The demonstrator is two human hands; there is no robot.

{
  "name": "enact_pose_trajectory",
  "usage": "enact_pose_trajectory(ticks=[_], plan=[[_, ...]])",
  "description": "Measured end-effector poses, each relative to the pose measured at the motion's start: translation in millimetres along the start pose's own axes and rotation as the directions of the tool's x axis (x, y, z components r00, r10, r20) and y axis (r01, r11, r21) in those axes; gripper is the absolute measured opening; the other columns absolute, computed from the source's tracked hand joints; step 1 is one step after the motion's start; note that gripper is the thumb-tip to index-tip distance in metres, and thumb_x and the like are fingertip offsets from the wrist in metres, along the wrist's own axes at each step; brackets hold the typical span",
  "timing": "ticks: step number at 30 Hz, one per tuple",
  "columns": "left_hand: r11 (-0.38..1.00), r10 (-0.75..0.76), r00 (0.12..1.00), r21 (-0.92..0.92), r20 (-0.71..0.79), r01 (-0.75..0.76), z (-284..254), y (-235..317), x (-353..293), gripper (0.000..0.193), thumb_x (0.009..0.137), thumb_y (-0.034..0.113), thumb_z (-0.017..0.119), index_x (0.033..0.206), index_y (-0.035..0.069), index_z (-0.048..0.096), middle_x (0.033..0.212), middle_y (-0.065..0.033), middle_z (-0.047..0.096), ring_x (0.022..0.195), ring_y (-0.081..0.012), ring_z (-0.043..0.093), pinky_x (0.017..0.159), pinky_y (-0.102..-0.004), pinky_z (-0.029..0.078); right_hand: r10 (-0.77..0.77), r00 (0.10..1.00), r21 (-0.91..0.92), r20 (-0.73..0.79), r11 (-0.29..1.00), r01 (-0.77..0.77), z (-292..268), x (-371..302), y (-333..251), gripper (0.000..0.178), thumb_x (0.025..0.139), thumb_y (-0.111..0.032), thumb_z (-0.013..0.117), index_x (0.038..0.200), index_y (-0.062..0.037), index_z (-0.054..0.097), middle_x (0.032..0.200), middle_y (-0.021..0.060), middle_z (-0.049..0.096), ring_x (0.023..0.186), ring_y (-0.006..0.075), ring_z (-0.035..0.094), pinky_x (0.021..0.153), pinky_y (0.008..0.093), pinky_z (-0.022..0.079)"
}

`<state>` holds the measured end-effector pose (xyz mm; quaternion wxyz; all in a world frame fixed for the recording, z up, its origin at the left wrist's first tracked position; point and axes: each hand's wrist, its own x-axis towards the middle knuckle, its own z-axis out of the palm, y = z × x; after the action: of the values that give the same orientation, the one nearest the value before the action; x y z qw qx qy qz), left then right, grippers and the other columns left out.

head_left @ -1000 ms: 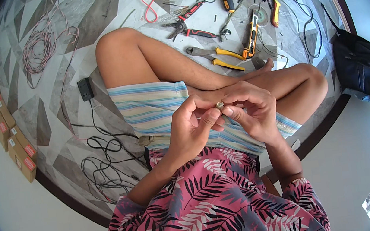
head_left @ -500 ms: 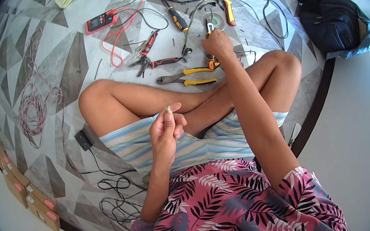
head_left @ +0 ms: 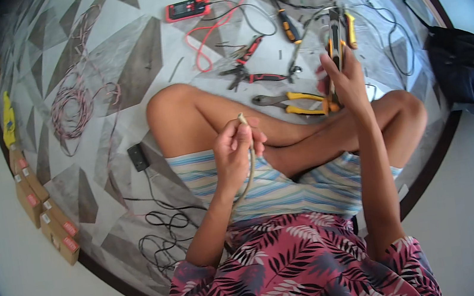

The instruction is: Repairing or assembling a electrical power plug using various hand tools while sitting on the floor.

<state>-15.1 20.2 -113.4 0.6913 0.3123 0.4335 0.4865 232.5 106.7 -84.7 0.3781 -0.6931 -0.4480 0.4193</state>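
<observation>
Head view, centre: pinching a pale beige, rounded, rubbery-looking cable (head_left: 252,167) near its tip with left hand (head_left: 235,150); at two o'clock, wrapped round a long orange-and-dark, plastic-looking knife (head_left: 335,32) with right hand (head_left: 349,80). Might snag yellow-handled metal pliers (head_left: 303,95), at knife's eight o'clock, if dragged low.

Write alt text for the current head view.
Cross-legged person holding a pale cable in the left hand and what looks like an orange-and-black utility knife in the right hand. Yellow-handled pliers and a red multimeter lie on the patterned floor.
</observation>
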Motion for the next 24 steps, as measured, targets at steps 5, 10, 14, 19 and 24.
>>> enact_pose_trajectory(ticks=[5,10,14,19,24], plan=[[0.955,0.084,0.996,0.284,0.003,-0.082,-5,6,19,0.037,0.102,0.027,0.050,0.116,-0.006,0.060,0.077,-0.0036,0.061,0.061,-0.0054,0.049,0.054,-0.0195,0.041,0.146,0.931,0.290,0.333,0.924,-0.248,19,-98,-43,0.017,0.099,-0.017,0.049,0.102,0.0000,0.049,0.061,-0.0001,0.051,0.051,0.0074,0.049,0.046,0.0232,0.039],[0.952,0.130,0.991,0.283,-0.038,-0.114,-1,9,48,0.035,0.103,0.026,0.046,0.116,-0.004,0.058,0.075,-0.0007,0.059,0.056,-0.0015,0.040,0.051,-0.0181,0.035,0.106,0.905,0.327,0.412,0.910,-0.256,57,-113,-27,0.023,0.100,-0.016,0.048,0.113,0.0022,0.047,0.072,0.0035,0.054,0.060,0.0092,0.053,0.054,0.0232,0.044],[0.943,0.191,0.974,0.297,-0.119,-0.149,-1,8,60,0.033,0.103,0.025,0.046,0.116,-0.003,0.058,0.075,-0.0002,0.059,0.056,-0.0008,0.039,0.049,-0.0174,0.032,0.119,0.905,0.199,0.408,0.956,-0.216,63,-103,-37,0.022,0.099,-0.014,0.049,0.111,0.0040,0.045,0.076,0.0091,0.059,0.061,0.0146,0.060,0.056,0.0286,0.049],[0.950,0.154,0.983,0.287,-0.101,-0.120,-8,5,66,0.033,0.102,0.024,0.048,0.114,-0.004,0.062,0.071,0.0005,0.058,0.062,-0.0021,0.045,0.056,-0.0169,0.037,0.058,0.934,-0.005,0.354,0.998,-0.060,73,-105,-44,0.035,0.096,-0.011,0.053,0.125,0.0061,0.041,0.074,0.0199,0.062,0.060,0.0312,0.066,0.054,0.0393,0.050],[0.967,0.121,0.987,0.239,-0.108,-0.092,-14,4,68,0.032,0.102,0.023,0.049,0.112,-0.004,0.064,0.070,0.0009,0.056,0.060,-0.0022,0.043,0.053,-0.0171,0.035,-0.004,0.946,-0.110,0.324,0.993,0.042,85,-105,-41,0.046,0.093,-0.010,0.055,0.131,0.0083,0.036,0.073,0.0263,0.061,0.065,0.0463,0.063,0.056,0.0482,0.049]])
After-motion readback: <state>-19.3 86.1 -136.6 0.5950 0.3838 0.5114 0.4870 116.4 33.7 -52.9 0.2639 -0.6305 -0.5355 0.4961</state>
